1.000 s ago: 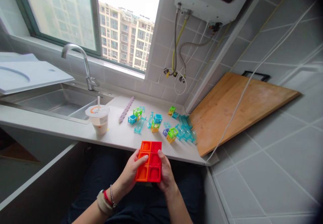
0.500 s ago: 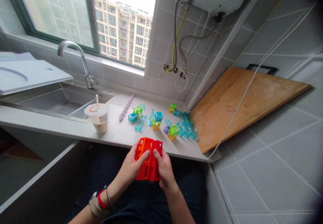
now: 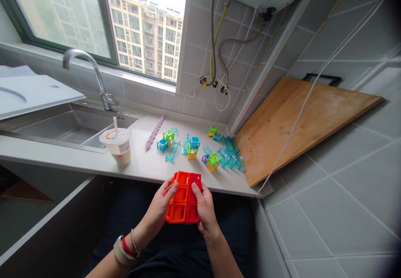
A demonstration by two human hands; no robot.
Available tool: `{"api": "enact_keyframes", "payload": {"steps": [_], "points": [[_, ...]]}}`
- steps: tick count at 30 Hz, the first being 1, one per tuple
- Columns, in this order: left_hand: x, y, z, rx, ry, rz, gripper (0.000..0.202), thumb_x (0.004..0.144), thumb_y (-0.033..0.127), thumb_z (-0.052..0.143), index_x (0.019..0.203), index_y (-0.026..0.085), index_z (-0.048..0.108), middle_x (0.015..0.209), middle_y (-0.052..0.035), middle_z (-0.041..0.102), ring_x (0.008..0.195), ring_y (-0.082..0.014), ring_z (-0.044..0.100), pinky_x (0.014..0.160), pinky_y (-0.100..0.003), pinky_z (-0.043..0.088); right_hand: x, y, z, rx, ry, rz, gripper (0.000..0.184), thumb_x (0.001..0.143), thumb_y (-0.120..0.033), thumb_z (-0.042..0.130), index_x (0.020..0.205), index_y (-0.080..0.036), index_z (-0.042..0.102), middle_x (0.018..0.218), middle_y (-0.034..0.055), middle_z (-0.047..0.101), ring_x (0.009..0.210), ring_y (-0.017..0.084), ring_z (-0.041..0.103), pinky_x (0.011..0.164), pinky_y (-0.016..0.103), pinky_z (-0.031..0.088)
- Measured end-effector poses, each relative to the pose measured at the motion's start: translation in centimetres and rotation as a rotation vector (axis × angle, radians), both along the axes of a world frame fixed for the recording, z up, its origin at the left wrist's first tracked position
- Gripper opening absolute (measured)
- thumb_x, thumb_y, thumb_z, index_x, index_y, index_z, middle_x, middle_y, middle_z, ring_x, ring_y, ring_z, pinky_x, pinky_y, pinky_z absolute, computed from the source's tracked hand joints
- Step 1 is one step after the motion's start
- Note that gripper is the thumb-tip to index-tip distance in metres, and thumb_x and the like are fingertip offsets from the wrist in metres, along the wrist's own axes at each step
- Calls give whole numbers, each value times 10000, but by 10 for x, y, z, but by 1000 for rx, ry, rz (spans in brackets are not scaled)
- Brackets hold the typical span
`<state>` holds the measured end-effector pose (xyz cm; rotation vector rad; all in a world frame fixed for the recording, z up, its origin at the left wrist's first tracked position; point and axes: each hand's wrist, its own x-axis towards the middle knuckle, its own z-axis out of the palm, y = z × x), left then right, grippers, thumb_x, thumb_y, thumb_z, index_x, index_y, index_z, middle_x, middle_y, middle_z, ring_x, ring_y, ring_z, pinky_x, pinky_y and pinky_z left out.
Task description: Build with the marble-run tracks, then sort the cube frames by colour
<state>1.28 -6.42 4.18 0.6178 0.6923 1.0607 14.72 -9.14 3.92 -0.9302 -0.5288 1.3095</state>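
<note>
Holding red-orange tiles (image 3: 184,197) near a cup (image 3: 117,144) containing beige drink (image 3: 122,157).

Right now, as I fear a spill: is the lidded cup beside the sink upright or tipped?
Upright. The cup stands on its base on the counter, lid on top, straw pointing up.

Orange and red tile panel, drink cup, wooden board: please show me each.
Orange and red tile panel (image 3: 182,195), head view, middle orange square.
Drink cup (image 3: 120,154), head view, side wall.
Wooden board (image 3: 266,131), head view, bare top surface.
</note>
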Motion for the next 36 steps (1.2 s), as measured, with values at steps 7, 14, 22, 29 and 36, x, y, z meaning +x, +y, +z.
{"api": "enact_keyframes", "payload": {"steps": [7, 14, 22, 29, 36], "points": [[-4, 3, -1, -32, -41, -109, 566, 865, 384, 848, 1337, 175, 615, 1221, -146, 781, 1097, -325, 775, 974, -438, 613, 3, -1, -5, 28, -86, -55, 505, 887, -426, 798, 1297, -166, 661, 1182, 100, 796, 1060, 286, 774, 981, 419, 617], [0, 3, -10, 24, 81, 58, 619, 772, 420, 917, 1245, 209, 578, 1202, -105, 773, 1062, -298, 777, 935, -391, 609, 5, -1, -8, 3, -213, -128, 646, 881, -439, 803, 1428, -166, 593, 1336, 120, 737, 1193, 291, 721, 1059, 415, 571], [7, -2, -3, 129, 123, 161, 602, 777, 404, 907, 1230, 247, 542, 1220, -76, 751, 1101, -293, 753, 963, -393, 593, -8, -8, -12, 28, -253, -157, 800, 875, -434, 807, 1556, -186, 469, 1292, 128, 747, 1192, 288, 710, 1028, 399, 574], [5, -9, -5, 232, 136, 114, 622, 821, 354, 875, 1294, 286, 478, 1255, -79, 732, 1055, -293, 765, 937, -398, 603, -9, -19, 1, 80, -333, -191, 777, 886, -424, 796, 1556, -185, 482, 1271, 123, 752, 1182, 293, 712, 1006, 390, 583], [-1, -19, 13, 359, 212, 132, 751, 817, 332, 875, 1449, 289, 472, 1355, -107, 687, 1171, -315, 716, 988, -363, 588, -10, -36, 11, 167, -349, -204, 757, 882, -386, 796, 1545, -203, 481, 1387, 137, 693, 1223, 318, 699, 1042, 440, 580]]}}
